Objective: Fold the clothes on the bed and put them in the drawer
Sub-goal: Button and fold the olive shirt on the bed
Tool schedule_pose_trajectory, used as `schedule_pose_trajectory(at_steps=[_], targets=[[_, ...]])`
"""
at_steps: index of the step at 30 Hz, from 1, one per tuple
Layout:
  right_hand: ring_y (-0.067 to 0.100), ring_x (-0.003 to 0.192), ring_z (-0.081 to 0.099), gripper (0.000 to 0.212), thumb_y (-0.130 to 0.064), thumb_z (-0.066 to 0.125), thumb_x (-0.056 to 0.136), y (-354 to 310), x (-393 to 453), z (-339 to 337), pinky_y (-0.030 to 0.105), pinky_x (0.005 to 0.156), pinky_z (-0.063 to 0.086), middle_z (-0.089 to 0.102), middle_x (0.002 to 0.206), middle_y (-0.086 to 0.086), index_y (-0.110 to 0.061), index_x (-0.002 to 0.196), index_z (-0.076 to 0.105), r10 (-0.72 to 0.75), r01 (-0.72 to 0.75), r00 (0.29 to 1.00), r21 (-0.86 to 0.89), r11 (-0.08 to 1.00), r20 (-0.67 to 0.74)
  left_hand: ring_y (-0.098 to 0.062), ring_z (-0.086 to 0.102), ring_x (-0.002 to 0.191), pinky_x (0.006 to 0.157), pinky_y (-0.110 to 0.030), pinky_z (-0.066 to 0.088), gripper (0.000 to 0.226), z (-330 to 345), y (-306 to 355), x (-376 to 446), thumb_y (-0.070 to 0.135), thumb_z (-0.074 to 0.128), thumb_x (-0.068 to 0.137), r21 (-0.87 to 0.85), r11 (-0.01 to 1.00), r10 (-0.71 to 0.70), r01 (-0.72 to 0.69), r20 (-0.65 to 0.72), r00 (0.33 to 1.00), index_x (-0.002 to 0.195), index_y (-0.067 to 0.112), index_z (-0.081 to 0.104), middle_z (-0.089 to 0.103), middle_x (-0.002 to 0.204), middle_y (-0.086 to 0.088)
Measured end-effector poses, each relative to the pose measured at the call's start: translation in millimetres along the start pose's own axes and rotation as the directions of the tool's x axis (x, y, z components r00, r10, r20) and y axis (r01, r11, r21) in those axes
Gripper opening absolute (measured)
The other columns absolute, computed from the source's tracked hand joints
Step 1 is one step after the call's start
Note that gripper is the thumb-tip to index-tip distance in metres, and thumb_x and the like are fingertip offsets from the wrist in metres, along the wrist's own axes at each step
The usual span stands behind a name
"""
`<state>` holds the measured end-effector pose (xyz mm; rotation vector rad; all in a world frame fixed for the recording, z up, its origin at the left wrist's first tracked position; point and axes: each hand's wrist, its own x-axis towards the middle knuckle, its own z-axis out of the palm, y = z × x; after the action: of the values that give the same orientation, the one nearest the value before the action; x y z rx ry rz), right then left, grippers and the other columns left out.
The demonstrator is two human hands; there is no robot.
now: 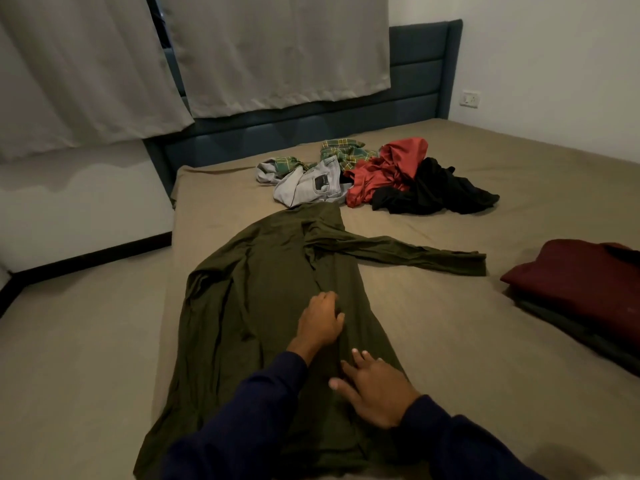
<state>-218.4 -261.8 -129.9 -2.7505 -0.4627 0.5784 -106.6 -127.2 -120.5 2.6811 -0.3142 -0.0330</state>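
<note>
Head view shows the olive long-sleeved garment (263, 306) spread lengthwise on the bed (450, 323), 1 sleeve stretched out to the right; left hand (320, 320) rests on its middle with fingers loosely bent, right hand (375, 393) lies flat with fingers spread, neither gripping; the step looks like smoothing before a fold; next, that sleeve likely needs bringing across the body; an unfolded heap (374, 178) waits beyond, a folded maroon stack (581, 282) at right; the grey trousers' patch (321, 183) is unreadable; no drawer in view.
</note>
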Motion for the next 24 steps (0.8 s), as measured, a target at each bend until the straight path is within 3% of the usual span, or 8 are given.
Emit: schedule_pose_trajectory(at_steps=[1, 3, 5, 8, 13, 16, 20, 24], targets=[[0.022, 0.125, 0.057, 0.088, -0.079, 0.005, 0.086, 8, 8, -13, 0.041, 0.110, 0.044, 0.054, 0.144, 0.008, -0.028, 0.139, 0.054, 0.007, 0.003, 0.996, 0.111, 0.994, -0.094, -0.022, 0.051, 0.118, 0.097, -0.034, 0.045, 0.028, 0, -5, 13, 0.025, 0.054, 0.101, 0.036, 0.999, 0.033, -0.033, 0.001, 0.999, 0.126, 0.012, 0.052, 0.054, 0.129, -0.007], [0.012, 0.092, 0.065, 0.057, -0.065, 0.024, 0.099, 43, 30, -42, 0.036, 0.090, 0.055, 0.069, 0.106, -0.001, -0.027, 0.115, 0.062, 0.090, -0.013, 0.952, 0.254, 0.967, -0.293, -0.023, 0.052, 0.117, 0.097, -0.035, 0.044, 0.025, 6, -13, 37, 0.022, 0.048, 0.103, 0.044, 0.998, 0.048, -0.047, -0.009, 0.999, 0.124, 0.010, 0.054, 0.055, 0.129, -0.010], [0.014, 0.099, 0.063, 0.030, -0.042, 0.045, 0.104, 87, 58, -71, 0.038, 0.092, 0.054, 0.066, 0.115, 0.001, -0.022, 0.122, 0.058, 0.190, -0.062, 0.862, 0.274, 0.960, -0.470, -0.024, 0.052, 0.117, 0.099, -0.036, 0.045, 0.026, 9, -17, 59, 0.019, 0.044, 0.104, 0.016, 0.999, 0.038, -0.038, 0.006, 0.999, 0.125, 0.009, 0.055, 0.055, 0.130, -0.011], [0.026, 0.124, 0.052, 0.041, -0.026, 0.055, 0.101, 146, 100, -111, 0.044, 0.103, 0.048, 0.053, 0.138, 0.010, -0.015, 0.140, 0.045, 0.286, -0.175, 0.803, 0.252, 0.952, -0.523, -0.025, 0.049, 0.125, 0.107, -0.036, 0.040, 0.033, 11, -16, 94, 0.017, 0.038, 0.106, 0.001, 0.998, 0.062, -0.062, 0.050, 0.997, 0.134, 0.007, 0.050, 0.051, 0.138, -0.013], [0.032, 0.149, 0.022, 0.098, -0.054, 0.067, 0.089, 218, 159, -159, 0.053, 0.122, 0.017, 0.021, 0.164, 0.011, -0.017, 0.160, 0.010, 0.319, -0.348, 0.852, 0.007, 0.938, -0.416, -0.030, 0.032, 0.144, 0.122, -0.038, 0.023, 0.048, 20, -21, 160, 0.012, 0.037, 0.104, 0.019, 0.997, 0.066, -0.069, 0.113, 0.991, 0.151, 0.001, 0.033, 0.035, 0.156, -0.018], [0.030, 0.144, 0.034, 0.097, -0.073, 0.057, 0.085, 242, 187, -169, 0.062, 0.118, 0.000, 0.038, 0.155, 0.008, -0.023, 0.158, 0.018, 0.377, -0.425, 0.888, -0.157, 0.891, -0.262, -0.035, 0.029, 0.145, 0.123, -0.039, 0.019, 0.052, 30, -34, 200, 0.015, 0.036, 0.105, 0.097, 0.994, 0.044, -0.057, 0.138, 0.989, 0.152, -0.003, 0.026, 0.030, 0.156, -0.023], [0.018, 0.100, 0.061, 0.036, -0.050, 0.058, 0.096, 222, 184, -200, 0.039, 0.095, 0.049, 0.065, 0.116, 0.005, -0.022, 0.119, 0.061, 0.282, -0.292, 0.942, -0.031, 0.956, -0.182, -0.038, 0.049, 0.125, 0.109, -0.044, 0.038, 0.061, 36, -51, 224, 0.050, 0.029, 0.105, 0.260, 0.965, -0.051, 0.041, 0.029, 0.998, 0.144, 0.005, 0.043, 0.050, 0.139, -0.023], [0.010, 0.089, 0.067, 0.034, -0.059, 0.057, 0.094, 152, 132, -241, 0.029, 0.082, 0.057, 0.067, 0.109, -0.005, -0.033, 0.117, 0.057, 0.200, -0.225, 0.970, 0.207, 0.952, 0.137, -0.033, 0.060, 0.107, 0.099, -0.042, 0.047, 0.069, 39, -66, 230, 0.068, 0.027, 0.094, 0.290, 0.957, 0.020, -0.015, -0.016, 1.000, 0.125, 0.014, 0.058, 0.063, 0.118, -0.013]])
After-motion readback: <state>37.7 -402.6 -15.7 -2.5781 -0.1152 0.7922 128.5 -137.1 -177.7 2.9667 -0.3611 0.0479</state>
